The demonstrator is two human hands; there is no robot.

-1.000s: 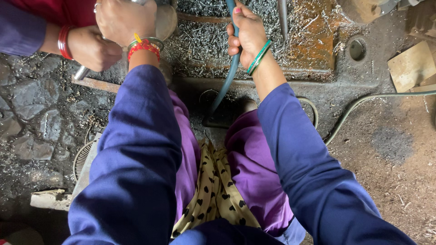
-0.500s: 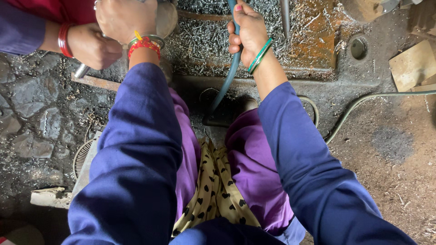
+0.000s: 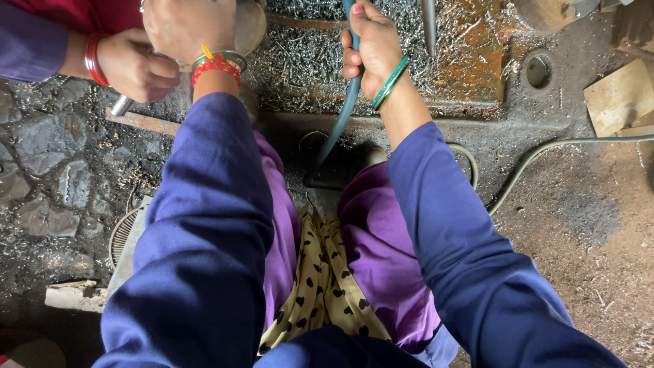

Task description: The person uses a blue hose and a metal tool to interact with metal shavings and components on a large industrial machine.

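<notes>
A blue-green lever (image 3: 347, 102), running from top centre down-left, is gripped in the closed right hand (image 3: 373, 49). The left hand (image 3: 185, 27) is curled over a round metal part (image 3: 248, 24). Metal shavings (image 3: 306, 68) lie around; another person's hand (image 3: 133, 65) crowds the upper left.

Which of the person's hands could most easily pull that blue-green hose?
Likely the right. The right hand is wrapped around the blue-green hose. The left hand is off to the side on a round metal part.
</notes>
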